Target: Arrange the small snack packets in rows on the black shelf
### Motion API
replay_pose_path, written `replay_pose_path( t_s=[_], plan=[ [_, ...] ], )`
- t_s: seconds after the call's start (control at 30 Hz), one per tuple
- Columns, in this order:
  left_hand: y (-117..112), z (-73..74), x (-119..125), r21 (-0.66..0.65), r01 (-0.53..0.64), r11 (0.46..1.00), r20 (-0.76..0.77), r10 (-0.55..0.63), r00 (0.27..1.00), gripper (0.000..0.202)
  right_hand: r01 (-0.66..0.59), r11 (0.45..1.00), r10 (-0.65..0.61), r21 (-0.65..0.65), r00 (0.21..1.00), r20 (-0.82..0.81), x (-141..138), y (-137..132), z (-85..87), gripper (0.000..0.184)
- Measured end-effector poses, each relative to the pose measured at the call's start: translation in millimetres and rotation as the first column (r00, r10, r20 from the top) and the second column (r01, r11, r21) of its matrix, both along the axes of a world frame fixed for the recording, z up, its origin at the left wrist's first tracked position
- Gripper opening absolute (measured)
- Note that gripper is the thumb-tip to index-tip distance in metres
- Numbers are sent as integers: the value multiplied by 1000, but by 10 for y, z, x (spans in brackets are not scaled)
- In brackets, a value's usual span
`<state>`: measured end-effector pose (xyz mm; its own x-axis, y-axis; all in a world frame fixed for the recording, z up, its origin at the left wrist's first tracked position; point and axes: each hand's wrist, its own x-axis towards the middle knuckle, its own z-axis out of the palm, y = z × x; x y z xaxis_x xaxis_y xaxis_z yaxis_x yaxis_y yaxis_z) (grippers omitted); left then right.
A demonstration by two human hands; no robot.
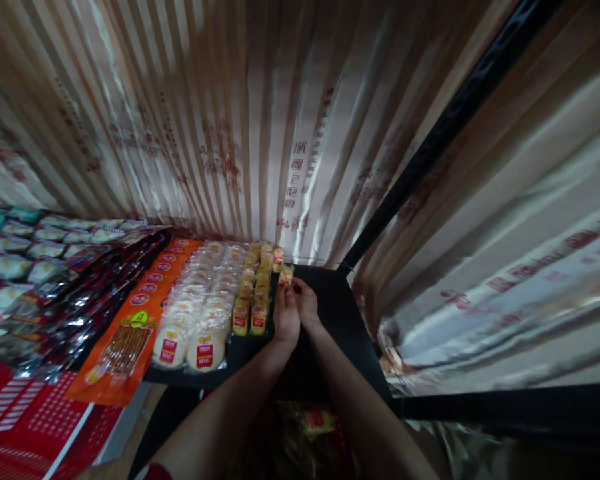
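Both hands reach forward over the black shelf [333,320], close together at its back part. My left hand [286,313] and my right hand [306,301] are closed around the lower end of a small yellow snack packet [286,274] with a red and white label. Just behind it lies another yellow packet [278,257]. To the left of my hands, similar yellow packets [250,293] lie in two overlapping rows. Beside those are rows of round white crackers in clear wrappers [205,347]. My fingertips are partly hidden behind the hands.
Orange snack bags [125,347], dark shiny packets [95,293] and white-green packets [15,250] cover the left side. A red basket [25,427] stands lower left. A black post [430,147] slants upward at the right, before pleated curtains [280,120]. More yellow packets [317,419] lie below my arms.
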<state>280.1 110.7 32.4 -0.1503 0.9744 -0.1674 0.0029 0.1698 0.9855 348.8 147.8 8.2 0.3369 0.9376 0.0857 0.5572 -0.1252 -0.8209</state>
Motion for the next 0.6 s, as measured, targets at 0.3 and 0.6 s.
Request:
replay_pose_path(
  t_s=[0.3, 0.6],
  plan=[
    [348, -70, 47, -15, -9, 1000, 24, 9, 1000, 42, -24, 999, 27, -41, 997, 77, -57, 314, 83, 28],
    [440, -191, 78, 5, -79, 997, -27, 79, 997, 39, -67, 998, 68, -11, 992, 107, -90, 408, 5, 19]
  ],
)
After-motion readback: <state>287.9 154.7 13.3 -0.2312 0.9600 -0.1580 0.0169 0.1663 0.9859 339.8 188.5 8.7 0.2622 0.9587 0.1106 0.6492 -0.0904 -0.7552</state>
